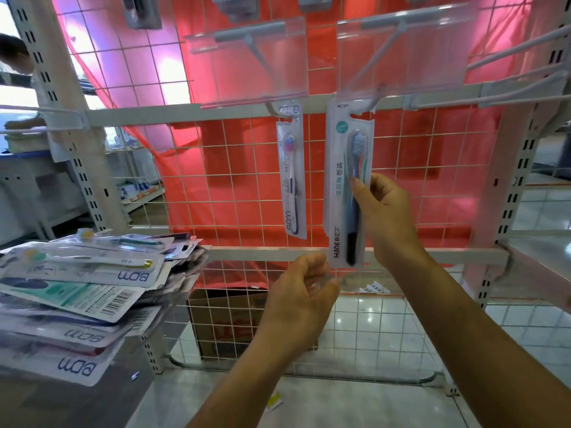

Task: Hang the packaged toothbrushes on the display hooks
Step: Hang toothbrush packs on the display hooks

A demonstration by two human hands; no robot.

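A white packaged toothbrush [340,193] with a blue brush hangs upright, its top slot at the right display hook [367,108]. My right hand [383,211] pinches the pack's right edge at mid-height. Just below the pack's bottom end, my left hand [301,291] has loosely curled fingers and holds nothing. A second, narrower packaged toothbrush [292,177] hangs on the left display hook [275,111]. A heap of several packaged toothbrushes [80,291] lies on a shelf at the lower left.
The white wire grid panel [247,186] backs the hooks, with a red sheet behind it. Clear price-tag holders [250,60] stick out above both hooks. More bare hooks [509,91] reach out at the right. A cardboard box [225,319] stands on the tiled floor behind the grid.
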